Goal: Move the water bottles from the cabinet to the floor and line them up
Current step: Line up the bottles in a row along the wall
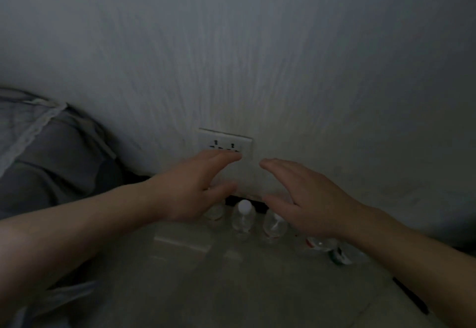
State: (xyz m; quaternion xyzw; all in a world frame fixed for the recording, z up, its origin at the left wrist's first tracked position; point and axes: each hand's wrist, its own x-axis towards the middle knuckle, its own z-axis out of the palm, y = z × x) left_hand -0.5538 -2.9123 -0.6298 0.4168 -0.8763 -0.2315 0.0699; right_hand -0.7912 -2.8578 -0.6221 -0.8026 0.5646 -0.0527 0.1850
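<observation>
Several clear water bottles stand in a row on the floor against the wall. The middle bottle shows a white cap. Another bottle stands to its right, and a bottle to its left is partly hidden under my left hand. A further bottle with a red label peeks out beneath my right wrist. My left hand and my right hand hover above the row, palms down, fingers spread, holding nothing. The cabinet is out of view.
A pale wall fills the upper frame, with a white socket plate just above my fingers. Grey bedding lies at the left. The light-coloured floor stretches toward me. The scene is dim.
</observation>
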